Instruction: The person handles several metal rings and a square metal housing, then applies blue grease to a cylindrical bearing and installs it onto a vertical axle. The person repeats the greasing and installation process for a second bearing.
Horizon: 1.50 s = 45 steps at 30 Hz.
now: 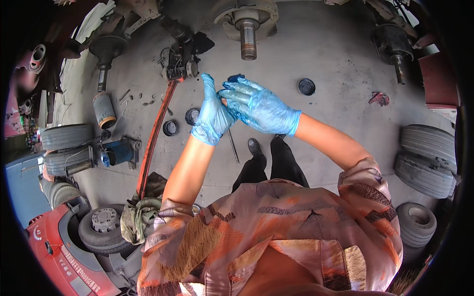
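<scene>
Both my hands wear thin blue plastic gloves and meet in front of me above the floor. My left hand (215, 114) has stretched fingers pointing away from me, some hidden behind the other hand. Across its palm side lies my right hand (261, 109), with its fingers extended to the left. Dark smears mark the right glove's fingers and palm edge. Just beyond the right fingertips shows a small dark thing (236, 78); whether it is touched or lies farther off, I cannot tell. Nothing held is visible between the palms. Farther ahead, a bare metal axle end (248, 42) juts toward me.
Black round caps (306, 87) lie on the floor. A red-handled floor jack (157, 133) extends along the left, and a thin rod (233, 146) lies below my hands. A blue bucket (118, 153), a red machine (69, 251) and stacked tires (425, 172) stand around the sides.
</scene>
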Motion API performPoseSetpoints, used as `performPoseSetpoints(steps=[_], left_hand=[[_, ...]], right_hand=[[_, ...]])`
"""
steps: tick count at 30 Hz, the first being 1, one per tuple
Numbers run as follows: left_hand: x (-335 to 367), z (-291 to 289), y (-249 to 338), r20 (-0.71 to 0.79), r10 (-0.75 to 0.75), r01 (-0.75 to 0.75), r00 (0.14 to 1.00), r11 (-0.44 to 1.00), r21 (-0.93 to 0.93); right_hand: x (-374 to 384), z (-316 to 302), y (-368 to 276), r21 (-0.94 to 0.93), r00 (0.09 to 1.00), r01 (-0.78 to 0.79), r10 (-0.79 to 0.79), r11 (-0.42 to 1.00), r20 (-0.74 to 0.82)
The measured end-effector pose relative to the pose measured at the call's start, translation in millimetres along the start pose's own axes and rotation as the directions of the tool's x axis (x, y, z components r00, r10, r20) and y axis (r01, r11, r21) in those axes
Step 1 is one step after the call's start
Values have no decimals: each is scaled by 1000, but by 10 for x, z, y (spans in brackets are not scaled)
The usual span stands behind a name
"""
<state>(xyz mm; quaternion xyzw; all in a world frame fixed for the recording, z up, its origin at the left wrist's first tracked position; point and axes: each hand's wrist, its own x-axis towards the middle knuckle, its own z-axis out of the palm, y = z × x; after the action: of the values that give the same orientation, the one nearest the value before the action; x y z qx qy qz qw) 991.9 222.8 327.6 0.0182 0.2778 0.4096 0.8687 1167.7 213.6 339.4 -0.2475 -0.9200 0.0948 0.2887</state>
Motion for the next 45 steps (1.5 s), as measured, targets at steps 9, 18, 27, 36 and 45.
performPoseSetpoints(steps=[9,18,27,36,45], left_hand=[[204,257,-133,-65,56,-45,996,985,165],[397,175,-55,-97,71,-66,993,997,51],[464,-108,3,-220,250,-242,943,968,63],[311,-269,-143,-167,253,-237,953,965,112],[301,-442,-62,-203,264,-220,943,951,217]], right_hand=[[110,258,1097,345,946,-289,212,893,244],[-67,145,756,210,982,-188,182,959,51],[-684,225,324,508,886,-342,452,790,-107],[-12,543,672,898,485,-393,784,-200,387],[-124,555,550,934,708,-358,656,13,262]])
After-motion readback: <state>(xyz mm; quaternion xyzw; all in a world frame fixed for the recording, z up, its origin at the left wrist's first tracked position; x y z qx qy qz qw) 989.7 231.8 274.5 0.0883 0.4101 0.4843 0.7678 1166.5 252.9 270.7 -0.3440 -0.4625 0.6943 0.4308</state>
